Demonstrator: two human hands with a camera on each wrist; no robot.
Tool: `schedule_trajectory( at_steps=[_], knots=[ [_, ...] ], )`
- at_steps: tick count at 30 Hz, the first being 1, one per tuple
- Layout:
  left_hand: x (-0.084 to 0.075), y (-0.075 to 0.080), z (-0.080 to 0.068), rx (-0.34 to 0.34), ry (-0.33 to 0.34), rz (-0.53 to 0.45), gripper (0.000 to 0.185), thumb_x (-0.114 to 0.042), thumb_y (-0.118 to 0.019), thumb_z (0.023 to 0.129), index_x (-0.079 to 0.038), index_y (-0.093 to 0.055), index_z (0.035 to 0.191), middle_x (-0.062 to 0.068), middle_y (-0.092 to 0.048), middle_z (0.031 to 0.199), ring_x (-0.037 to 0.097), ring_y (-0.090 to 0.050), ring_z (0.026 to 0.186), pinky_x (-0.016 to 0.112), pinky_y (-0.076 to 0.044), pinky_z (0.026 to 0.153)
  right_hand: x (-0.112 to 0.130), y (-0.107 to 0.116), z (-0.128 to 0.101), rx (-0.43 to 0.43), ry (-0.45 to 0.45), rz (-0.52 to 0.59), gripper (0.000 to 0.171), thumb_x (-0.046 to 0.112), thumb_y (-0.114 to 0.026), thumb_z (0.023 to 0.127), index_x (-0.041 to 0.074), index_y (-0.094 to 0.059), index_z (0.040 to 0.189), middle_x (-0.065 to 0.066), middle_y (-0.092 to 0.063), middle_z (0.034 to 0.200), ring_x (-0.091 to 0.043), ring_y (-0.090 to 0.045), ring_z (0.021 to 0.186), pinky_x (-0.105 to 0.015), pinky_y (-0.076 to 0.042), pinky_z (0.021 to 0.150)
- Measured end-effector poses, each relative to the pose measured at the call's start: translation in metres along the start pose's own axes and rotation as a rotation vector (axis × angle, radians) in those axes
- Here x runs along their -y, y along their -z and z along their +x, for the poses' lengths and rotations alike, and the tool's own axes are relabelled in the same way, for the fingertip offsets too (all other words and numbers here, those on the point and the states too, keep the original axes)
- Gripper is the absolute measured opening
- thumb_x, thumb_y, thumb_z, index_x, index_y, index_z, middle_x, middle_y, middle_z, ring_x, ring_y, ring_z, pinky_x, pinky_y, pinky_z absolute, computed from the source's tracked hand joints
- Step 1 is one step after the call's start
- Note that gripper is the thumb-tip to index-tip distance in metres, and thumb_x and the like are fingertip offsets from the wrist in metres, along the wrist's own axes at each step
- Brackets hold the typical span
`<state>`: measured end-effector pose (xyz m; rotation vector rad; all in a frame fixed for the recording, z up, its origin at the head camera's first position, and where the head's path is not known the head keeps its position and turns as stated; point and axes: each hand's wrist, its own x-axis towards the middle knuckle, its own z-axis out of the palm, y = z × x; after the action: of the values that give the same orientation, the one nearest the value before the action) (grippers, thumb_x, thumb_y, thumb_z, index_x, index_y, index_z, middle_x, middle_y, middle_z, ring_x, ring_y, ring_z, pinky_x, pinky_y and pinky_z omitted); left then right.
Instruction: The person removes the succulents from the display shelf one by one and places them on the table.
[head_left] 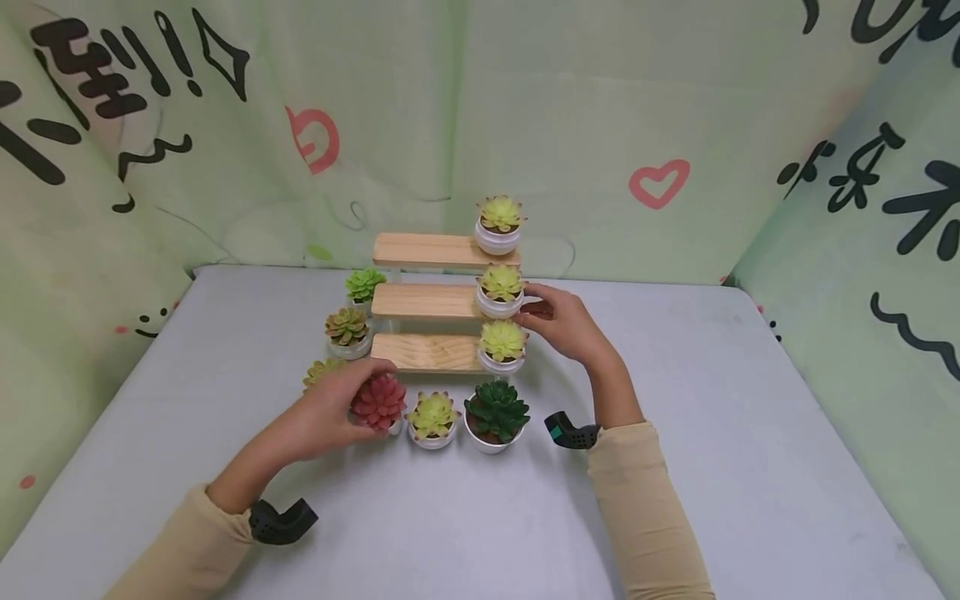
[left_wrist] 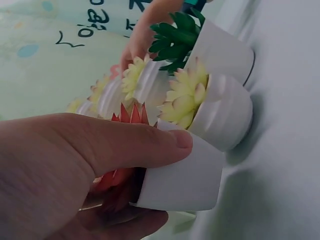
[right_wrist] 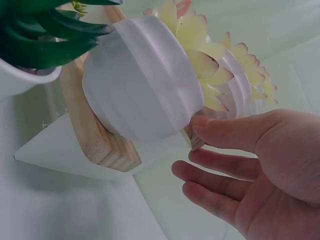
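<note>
My left hand [head_left: 322, 417] grips a potted red succulent [head_left: 379, 403] low over the table, the thumb across its white pot [left_wrist: 182, 175]. Right beside it stands a yellow-green succulent [head_left: 432, 417] in a white pot, then a dark green one [head_left: 497, 412]. My right hand [head_left: 564, 321] is at the right end of a three-step wooden stand [head_left: 427, 302]. Its thumb [right_wrist: 220, 131] lies by the middle step's end, close to the middle yellow succulent [head_left: 501, 287]; the other fingers are loosely bent with nothing between them.
Yellow succulents also sit at the right ends of the top step [head_left: 498, 225] and the bottom step [head_left: 502, 346]. Left of the stand are a green succulent [head_left: 364, 286], a brownish one [head_left: 347, 329] and another [head_left: 322, 371] partly behind my left hand. A printed curtain [head_left: 540, 100] hangs behind the table.
</note>
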<state>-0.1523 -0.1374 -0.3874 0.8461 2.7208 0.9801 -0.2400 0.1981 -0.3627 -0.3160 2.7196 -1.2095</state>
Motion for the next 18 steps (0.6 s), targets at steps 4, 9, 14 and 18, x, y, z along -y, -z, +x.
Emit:
schedule_trajectory(
  at_steps=[4, 9, 14, 18],
  knots=[
    [-0.001, -0.004, 0.000, 0.031, 0.008, 0.023, 0.071, -0.013, -0.085, 0.073, -0.005, -0.047, 0.133, 0.006, -0.060, 0.115, 0.017, -0.059, 0.101, 0.036, -0.056, 0.085, 0.000, 0.000, 0.000, 0.002, -0.006, -0.004, 0.051, 0.019, -0.063, 0.095, 0.011, -0.046, 0.143, -0.013, -0.052, 0.142, -0.031, -0.057, 0.125, -0.047, -0.051, 0.103],
    [0.000, -0.011, -0.002, 0.026, 0.004, 0.059, 0.068, -0.015, -0.085, 0.074, -0.007, -0.049, 0.130, 0.006, -0.059, 0.116, 0.018, -0.059, 0.102, 0.038, -0.056, 0.085, -0.001, 0.000, 0.000, 0.003, -0.012, 0.000, 0.052, 0.019, -0.063, 0.095, 0.012, -0.046, 0.143, -0.012, -0.052, 0.143, -0.031, -0.057, 0.125, -0.047, -0.051, 0.102],
    [0.001, -0.014, -0.003, 0.000, 0.003, 0.071, 0.067, -0.015, -0.085, 0.073, -0.007, -0.049, 0.129, 0.007, -0.059, 0.115, 0.019, -0.058, 0.101, 0.038, -0.056, 0.083, 0.000, -0.001, 0.000, 0.001, -0.011, -0.003, 0.052, 0.019, -0.063, 0.095, 0.011, -0.046, 0.144, -0.013, -0.051, 0.143, -0.032, -0.057, 0.125, -0.047, -0.051, 0.103],
    [0.001, -0.016, -0.002, -0.015, 0.017, 0.072, 0.067, -0.015, -0.085, 0.073, -0.007, -0.049, 0.129, 0.007, -0.060, 0.114, 0.019, -0.059, 0.100, 0.036, -0.056, 0.082, -0.001, -0.001, 0.001, -0.002, -0.009, -0.004, 0.052, 0.019, -0.063, 0.095, 0.012, -0.046, 0.144, -0.012, -0.051, 0.143, -0.031, -0.057, 0.125, -0.047, -0.052, 0.102]
  ],
)
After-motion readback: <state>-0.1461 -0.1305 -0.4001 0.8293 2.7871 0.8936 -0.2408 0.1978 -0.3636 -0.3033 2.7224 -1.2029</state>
